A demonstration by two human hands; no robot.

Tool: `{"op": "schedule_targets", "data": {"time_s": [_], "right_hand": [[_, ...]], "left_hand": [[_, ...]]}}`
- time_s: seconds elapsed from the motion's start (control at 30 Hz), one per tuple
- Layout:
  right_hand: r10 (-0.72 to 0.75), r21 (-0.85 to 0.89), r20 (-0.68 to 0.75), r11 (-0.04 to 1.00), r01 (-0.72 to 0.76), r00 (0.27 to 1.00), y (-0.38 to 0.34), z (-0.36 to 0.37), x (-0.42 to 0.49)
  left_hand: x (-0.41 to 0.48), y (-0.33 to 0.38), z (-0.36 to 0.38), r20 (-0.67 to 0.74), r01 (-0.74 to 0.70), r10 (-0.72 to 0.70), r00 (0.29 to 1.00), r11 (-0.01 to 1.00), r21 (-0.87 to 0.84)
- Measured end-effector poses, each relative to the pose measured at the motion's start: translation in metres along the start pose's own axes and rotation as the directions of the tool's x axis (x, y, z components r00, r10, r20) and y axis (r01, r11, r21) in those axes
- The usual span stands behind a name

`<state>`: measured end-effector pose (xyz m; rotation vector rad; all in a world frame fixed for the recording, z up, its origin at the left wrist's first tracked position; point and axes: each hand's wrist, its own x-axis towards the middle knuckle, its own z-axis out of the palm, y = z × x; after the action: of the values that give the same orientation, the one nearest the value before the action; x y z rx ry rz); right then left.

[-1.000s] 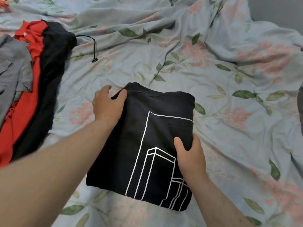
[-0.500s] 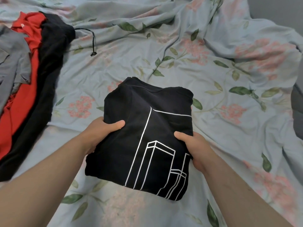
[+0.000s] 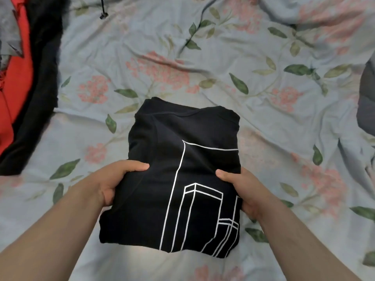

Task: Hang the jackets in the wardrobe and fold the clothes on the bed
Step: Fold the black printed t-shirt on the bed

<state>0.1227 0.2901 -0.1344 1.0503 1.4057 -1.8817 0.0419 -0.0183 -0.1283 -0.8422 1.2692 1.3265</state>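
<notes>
Worn: nothing visible on either arm.
- left hand (image 3: 119, 179): bare; thumb and thumb-side of palm show, other fingers hidden.
- right hand (image 3: 243, 191): bare; thumb and back of hand show, other fingers hidden.
- left forearm (image 3: 60, 230): uncovered along whole visible length; looks broad close to lens.
- right forearm (image 3: 300, 240): uncovered likewise; looks slimmer in view.
- Both wrists bare.
- Thumbnails too small and blurred to judge.
- Skin surface smooth at this sharpness; finer detail cannot be told.

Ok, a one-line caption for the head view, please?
Left hand and right hand grip a folded black shirt over the floral bedsheet.
</notes>
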Motion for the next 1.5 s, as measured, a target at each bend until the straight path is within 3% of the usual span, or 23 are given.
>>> {"op": "schedule_targets", "data": {"time_s": [0.17, 0.27, 0.47, 0.97, 1.23, 1.5], "right_hand": [[-0.040, -0.063, -0.059, 0.997, 0.037, 0.997, 0.014, -0.007, -0.001], [-0.107, -0.044, -0.026, 0.993, 0.106, 0.994, 0.011, 0.000, 0.000], [-0.276, -0.021, -0.156, 0.961, 0.276, 0.949, -0.003, 0.017, -0.030], [-0.479, -0.095, 0.159, 0.863, 0.496, 0.864, -0.104, 0.155, -0.245], [-0.495, -0.166, 0.346, 0.803, 0.572, 0.797, -0.147, 0.259, -0.361], [-0.452, -0.261, 0.585, 0.681, 0.684, 0.673, -0.190, 0.339, -0.436]], "left_hand": [[-0.002, -0.018, -0.001, -0.070, -0.261, 0.274, 0.959, 0.953, 0.156], [-0.001, -0.012, 0.010, -0.058, -0.322, 0.323, 0.945, 0.946, 0.022], [-0.038, -0.011, 0.026, -0.147, -0.403, 0.380, 0.913, 0.893, -0.198], [-0.307, -0.026, -0.049, -0.263, -0.694, 0.646, 0.717, 0.627, -0.353], [-0.461, -0.063, -0.094, -0.362, -0.714, 0.621, 0.696, 0.541, -0.445], [-0.561, -0.129, -0.094, -0.592, -0.804, 0.554, 0.586, 0.308, -0.508]]}}
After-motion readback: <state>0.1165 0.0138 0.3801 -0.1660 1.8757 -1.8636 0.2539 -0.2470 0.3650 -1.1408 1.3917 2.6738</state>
